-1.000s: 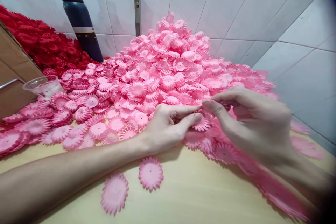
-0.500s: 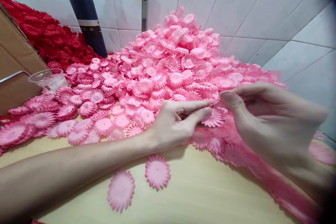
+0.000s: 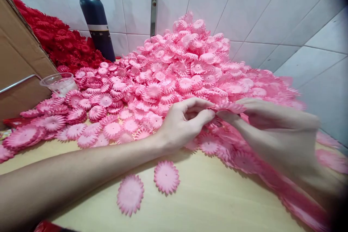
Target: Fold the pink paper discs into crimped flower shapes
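Tiled wall [image 3: 231, 0]: pale, across the far side and down the right.
Tabletop [image 3: 206, 199]: light yellow, showing along the near side.
Pink heap [image 3: 174, 69]: frilled discs, peaked at far centre and spreading left and right.
Cardboard panel [image 3: 21, 43]: tilted at the left; whether it belongs to a box cannot be told.
Red heap [image 3: 59, 40]: similar pieces, far left, beyond the panel.
Right hand [image 3: 282, 127]: thumb and fingers narrowed on a pink disc [image 3: 231, 106], thumb on the near side.
Left hand [image 3: 182, 121]: thumb and forefinger pinched narrow at the disc's left end.
Navy bottle [image 3: 96, 25]: silver lid on, far left; its contents are hidden.
Clear cup [image 3: 56, 86]: mouth upward, left, beside the panel; something whitish inside, too unclear to name.
Loose discs [image 3: 166, 177]: two, flat on the near tabletop, just apart.
Pink disc: between both hands, right of centre, before the heap; seen almost edge-on, its long visible axis running left to right, right end toward the right hand's fingers.
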`<state>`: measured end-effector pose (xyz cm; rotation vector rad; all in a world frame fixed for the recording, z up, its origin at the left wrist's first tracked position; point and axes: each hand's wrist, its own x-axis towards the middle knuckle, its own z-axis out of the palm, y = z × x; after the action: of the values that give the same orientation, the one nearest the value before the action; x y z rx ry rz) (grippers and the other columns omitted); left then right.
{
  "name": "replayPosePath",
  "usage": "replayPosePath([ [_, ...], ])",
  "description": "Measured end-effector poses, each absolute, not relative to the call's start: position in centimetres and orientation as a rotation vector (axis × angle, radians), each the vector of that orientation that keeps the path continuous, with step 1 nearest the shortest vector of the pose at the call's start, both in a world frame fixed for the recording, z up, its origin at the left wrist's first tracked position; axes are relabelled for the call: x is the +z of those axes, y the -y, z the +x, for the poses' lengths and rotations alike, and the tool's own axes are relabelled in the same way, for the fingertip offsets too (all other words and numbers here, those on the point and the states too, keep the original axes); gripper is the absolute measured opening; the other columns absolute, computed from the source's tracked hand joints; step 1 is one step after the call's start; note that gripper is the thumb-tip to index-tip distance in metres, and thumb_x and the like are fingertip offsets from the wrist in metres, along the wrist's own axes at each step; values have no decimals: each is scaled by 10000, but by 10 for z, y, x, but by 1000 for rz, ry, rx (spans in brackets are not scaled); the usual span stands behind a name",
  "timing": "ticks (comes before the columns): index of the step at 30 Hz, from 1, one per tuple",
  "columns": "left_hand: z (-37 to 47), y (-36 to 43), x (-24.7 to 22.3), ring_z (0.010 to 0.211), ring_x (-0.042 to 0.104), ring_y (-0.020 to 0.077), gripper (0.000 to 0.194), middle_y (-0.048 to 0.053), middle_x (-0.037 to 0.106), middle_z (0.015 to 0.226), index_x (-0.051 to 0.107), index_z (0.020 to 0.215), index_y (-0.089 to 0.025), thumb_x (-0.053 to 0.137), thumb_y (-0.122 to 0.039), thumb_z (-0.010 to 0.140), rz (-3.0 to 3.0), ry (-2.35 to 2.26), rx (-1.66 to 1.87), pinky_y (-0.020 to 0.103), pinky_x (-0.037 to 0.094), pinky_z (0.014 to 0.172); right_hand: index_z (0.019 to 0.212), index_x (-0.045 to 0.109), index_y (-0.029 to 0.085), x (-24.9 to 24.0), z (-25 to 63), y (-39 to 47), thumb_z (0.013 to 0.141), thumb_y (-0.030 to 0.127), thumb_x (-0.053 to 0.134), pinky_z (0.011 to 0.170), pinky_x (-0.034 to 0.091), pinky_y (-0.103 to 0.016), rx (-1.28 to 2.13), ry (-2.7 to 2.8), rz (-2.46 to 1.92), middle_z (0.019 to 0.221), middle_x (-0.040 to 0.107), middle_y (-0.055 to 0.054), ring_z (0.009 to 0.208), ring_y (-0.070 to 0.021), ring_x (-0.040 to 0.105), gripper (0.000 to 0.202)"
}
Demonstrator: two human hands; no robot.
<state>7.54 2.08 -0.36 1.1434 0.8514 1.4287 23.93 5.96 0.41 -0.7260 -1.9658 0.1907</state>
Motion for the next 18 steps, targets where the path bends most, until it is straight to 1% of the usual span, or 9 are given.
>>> replayPosePath([
  [2,75,-20,-4,692,583,101,101,-3,615,749,590,942,-160,582,-122,849,1177,-842,1389,229,471,670,693,663,249,5,238,-58,748,131,726,556,475,-294,203,1961,-708,641,645,36,596,-153,577,145],
  [4,74,-20,-5,654,539,97,132,-9,586,759,563,1009,-180,563,-167,878,1271,-873,1353,227,440,623,692,655,245,5,239,-59,756,144,722,523,447,-279,206,1990,-707,602,620,46,555,-139,554,137],
  [7,72,-19,-7,636,493,93,127,-7,559,784,567,1021,-179,547,-217,901,1436,-947,1309,227,412,594,658,611,211,7,242,-62,774,196,715,489,391,-265,216,2027,-803,577,572,44,518,-115,490,157],
  [9,72,-19,-7,618,479,89,124,-12,546,760,557,1020,-174,536,-232,912,1459,-953,1272,220,399,571,650,594,194,10,245,-62,795,241,700,490,375,-263,272,2061,-876,582,548,39,523,-108,462,185],
  [12,72,-19,-8,618,497,83,103,-19,539,740,532,993,-174,540,-243,917,1412,-895,1229,204,403,561,646,590,185,18,247,-61,811,276,683,503,366,-265,331,2133,-927,583,532,40,541,-107,457,210],
  [16,72,-19,-8,663,543,92,96,-13,552,773,528,994,-185,532,-245,920,1421,-862,1208,200,442,594,689,628,193,24,249,-62,818,312,678,529,381,-276,343,2180,-984,628,576,34,574,-115,484,182],
  [18,70,-17,-7,651,551,96,91,-13,552,763,539,998,-186,510,-231,925,1472,-876,1188,204,452,589,703,639,201,25,256,-69,822,330,677,538,393,-275,375,2161,-994,647,585,27,587,-120,495,180],
])
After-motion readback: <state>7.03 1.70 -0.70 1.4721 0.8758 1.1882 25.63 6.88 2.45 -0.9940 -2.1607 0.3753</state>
